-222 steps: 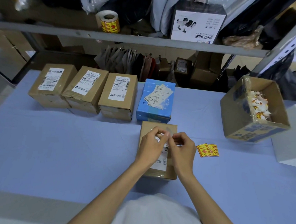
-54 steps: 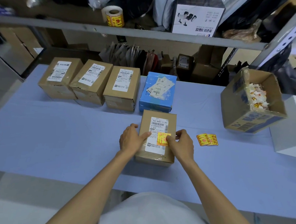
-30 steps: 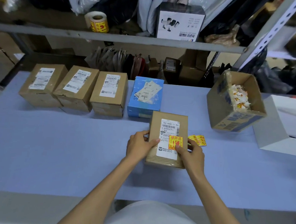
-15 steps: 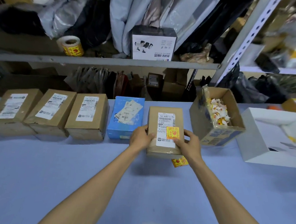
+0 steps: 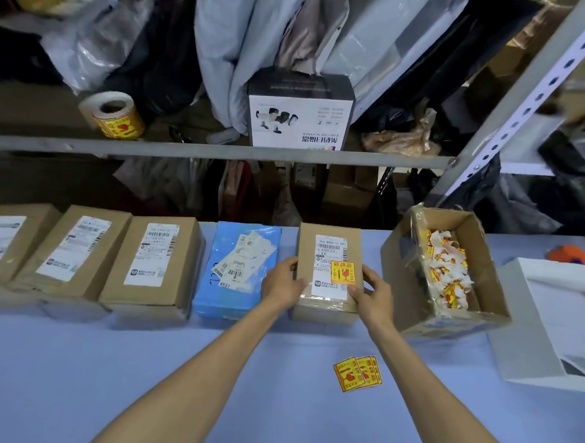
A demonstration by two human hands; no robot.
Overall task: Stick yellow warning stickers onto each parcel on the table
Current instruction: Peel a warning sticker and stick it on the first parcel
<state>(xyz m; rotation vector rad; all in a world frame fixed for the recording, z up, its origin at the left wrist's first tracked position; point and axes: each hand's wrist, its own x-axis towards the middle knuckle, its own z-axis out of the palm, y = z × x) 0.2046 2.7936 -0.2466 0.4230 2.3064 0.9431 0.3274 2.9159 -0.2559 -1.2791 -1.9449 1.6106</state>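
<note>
Gripping a brown parcel [image 5: 306,245] from both sides, the left hand [image 5: 283,281] and right hand [image 5: 372,293] hold it at the far edge of the table [image 5: 106,381], which is covered in smooth pale-blue cloth. The parcel is a plain rectangular cardboard box sealed with glossy clear tape at its near end, and it has a white printed label on top. A square yellow sticker [image 5: 342,272] with red print lies flat on the label's right edge.

The parcel stands between a blue parcel [image 5: 226,302] on its left, which has crinkled white slips on top, and an open carton [image 5: 396,277] on its right. The carton is tilted and holds torn white and yellow paper scraps [image 5: 447,273]. Further left, three more cardboard boxes [image 5: 185,266] sit in a row, each with a white label.

The left hand's fingers curl over the parcel's left edge. The right hand's thumb lies on top by the label's near corner, and its fingers wrap the right side — both hands grip firmly, with little gap.

Nearer on the cloth, to the right, lies a small fan of loose yellow stickers [image 5: 357,373]. A sticker roll [image 5: 115,117] rests on the metal shelf above.
</note>
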